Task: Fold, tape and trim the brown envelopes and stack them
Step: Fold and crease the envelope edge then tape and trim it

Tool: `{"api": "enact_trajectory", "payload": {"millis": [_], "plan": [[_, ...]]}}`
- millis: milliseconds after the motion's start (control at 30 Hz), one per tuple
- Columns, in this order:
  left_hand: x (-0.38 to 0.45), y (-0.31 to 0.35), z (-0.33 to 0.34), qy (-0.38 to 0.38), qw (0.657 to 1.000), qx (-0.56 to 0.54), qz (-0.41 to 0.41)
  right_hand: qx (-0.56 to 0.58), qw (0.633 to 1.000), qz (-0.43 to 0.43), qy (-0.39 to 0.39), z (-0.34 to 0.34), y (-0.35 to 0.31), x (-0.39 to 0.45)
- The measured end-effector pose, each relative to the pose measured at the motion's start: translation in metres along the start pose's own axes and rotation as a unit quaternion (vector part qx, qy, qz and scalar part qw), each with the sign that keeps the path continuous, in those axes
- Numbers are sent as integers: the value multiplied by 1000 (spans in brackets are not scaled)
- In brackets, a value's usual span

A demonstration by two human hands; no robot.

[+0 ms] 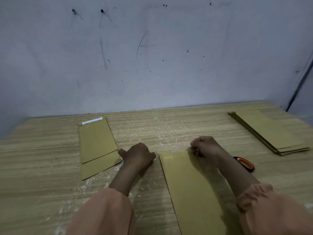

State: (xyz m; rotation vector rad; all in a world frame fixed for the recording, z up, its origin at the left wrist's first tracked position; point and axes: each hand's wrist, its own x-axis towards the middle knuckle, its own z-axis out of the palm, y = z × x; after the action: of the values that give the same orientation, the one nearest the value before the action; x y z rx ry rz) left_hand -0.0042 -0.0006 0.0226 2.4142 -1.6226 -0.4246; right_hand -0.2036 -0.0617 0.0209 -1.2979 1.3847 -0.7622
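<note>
A long, plain brown envelope [191,189] lies flat on the counter [42,167] between the hands, left hand [138,156] beside its far corner, curled right hand [202,146] pinching its far edge.

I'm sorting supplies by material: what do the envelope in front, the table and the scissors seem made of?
Envelope: matte brown kraft paper, thin, flat, crisp-edged.
Table: looks like wood or wood-grain laminate, with pale streaked grain and whitish scuffs; which one I cannot tell.
Scissors: only a black and orange handle shows, probably plastic; the blades are hidden behind the right arm.
</note>
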Motion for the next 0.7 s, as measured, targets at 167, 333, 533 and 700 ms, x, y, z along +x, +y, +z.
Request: {"api": "enact_trajectory", "payload": {"millis": [167,333,533,700], "plan": [[-1,2,2,-1,1000,2,7,-124,983,-61,120,-22,17,-17],[-2,0,4,4,1000,11,-7,-429,885,-47,177,-38,26,-30],[-1,-1,5,13,1000,-6,-7,-472,869,37,142,-41,25,-40],[-2,-2,5,13,1000,-11,-12,-493,847,84,178,-42,24,-51]]}}
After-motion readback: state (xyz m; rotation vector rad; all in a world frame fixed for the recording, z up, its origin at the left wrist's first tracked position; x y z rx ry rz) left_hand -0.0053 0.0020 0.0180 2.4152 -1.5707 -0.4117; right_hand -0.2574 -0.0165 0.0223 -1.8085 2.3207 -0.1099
